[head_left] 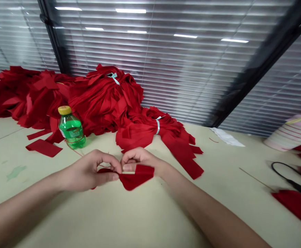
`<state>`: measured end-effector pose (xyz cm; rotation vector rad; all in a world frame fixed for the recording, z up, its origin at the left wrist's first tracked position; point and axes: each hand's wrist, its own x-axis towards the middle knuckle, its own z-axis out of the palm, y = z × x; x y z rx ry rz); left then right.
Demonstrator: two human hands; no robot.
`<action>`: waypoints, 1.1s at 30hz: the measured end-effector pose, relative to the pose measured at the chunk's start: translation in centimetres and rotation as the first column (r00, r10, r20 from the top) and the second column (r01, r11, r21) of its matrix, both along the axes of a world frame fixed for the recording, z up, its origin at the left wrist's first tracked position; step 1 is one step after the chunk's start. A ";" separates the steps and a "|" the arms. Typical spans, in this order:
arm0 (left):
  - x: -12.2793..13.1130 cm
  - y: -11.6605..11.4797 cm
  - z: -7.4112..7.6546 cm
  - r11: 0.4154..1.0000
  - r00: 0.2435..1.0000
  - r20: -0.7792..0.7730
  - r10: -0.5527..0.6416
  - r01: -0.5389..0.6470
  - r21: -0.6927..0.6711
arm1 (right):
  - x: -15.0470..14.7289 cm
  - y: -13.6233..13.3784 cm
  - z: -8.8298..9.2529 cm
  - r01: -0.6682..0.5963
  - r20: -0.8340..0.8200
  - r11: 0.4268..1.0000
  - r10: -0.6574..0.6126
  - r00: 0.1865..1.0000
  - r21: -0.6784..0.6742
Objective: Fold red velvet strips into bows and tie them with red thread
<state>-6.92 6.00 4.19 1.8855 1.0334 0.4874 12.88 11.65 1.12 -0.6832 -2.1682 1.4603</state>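
Low over the pale table, my left hand (87,170) pinches a small piece of red fabric (133,181) between thumb and fingertips. My right hand (142,161) meets it from the other side, fingers curled and closed at the fabric's upper edge. A short pale strip (129,173) shows along that edge, just under the right fingertips. Whether the right fingers also hold something small is hidden. The fabric's loose end spreads toward the right wrist. A thin red thread (74,150) runs between the green bottle and the left hand.
Behind the hands stand a yellow-capped bottle of green liquid (72,131) and red fabric bundles (106,100), a smaller one (150,129) tied with pale ribbon. At right are white paper (228,136), a black cable (292,179), more red fabric (297,206) and a pinkish striped container (290,132). Blinds (176,62) close the back.
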 end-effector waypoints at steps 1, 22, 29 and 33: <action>0.2 -0.3 0.0 0.993 0.996 -0.078 -0.039 0.048 0.107 | 0.3 0.0 0.5 -0.038 0.054 0.999 0.037 0.998 0.025; 1.4 0.2 -0.9 0.854 0.871 0.202 0.448 -0.484 0.191 | -3.5 -4.5 -1.4 0.591 -0.211 0.664 -0.565 0.798 0.459; 1.2 0.5 -1.1 0.878 0.770 0.422 0.479 -0.425 -0.221 | -3.4 -2.6 -1.6 0.415 -0.330 0.897 -0.442 0.834 -0.151; 0.5 0.6 -0.9 0.912 0.836 0.402 0.374 -0.254 -0.321 | -1.8 -1.0 -1.3 0.242 -0.311 0.957 -0.281 0.908 -0.157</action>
